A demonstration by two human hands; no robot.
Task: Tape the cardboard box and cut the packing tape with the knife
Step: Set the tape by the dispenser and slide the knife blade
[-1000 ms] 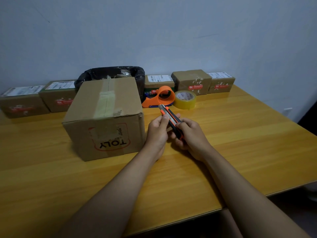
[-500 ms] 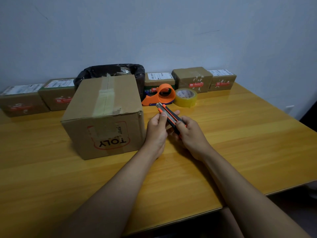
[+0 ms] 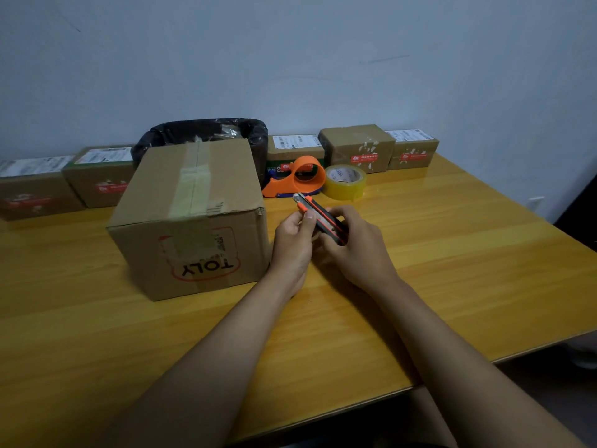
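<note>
An orange and black utility knife (image 3: 318, 215) is held between both hands just right of the cardboard box (image 3: 190, 218). My right hand (image 3: 355, 244) wraps the handle. My left hand (image 3: 294, 240) pinches the front part with thumb and fingers. A short bit of metal shows at the knife's tip. The box is closed, with a tape strip along its top seam and "TOLY" printed upside down on the front. A yellowish roll of packing tape (image 3: 345, 182) and an orange tape dispenser (image 3: 298, 177) lie behind the hands.
A black-lined bin (image 3: 206, 134) stands behind the box. Several small brown parcels line the wall, such as one at the left (image 3: 35, 185) and one at the right (image 3: 357, 147). The wooden table (image 3: 452, 253) ends at the right and at the near edge.
Both hands with the knife have stayed nearly in place, with small finger shifts on the knife. The view has tilted slightly.
</note>
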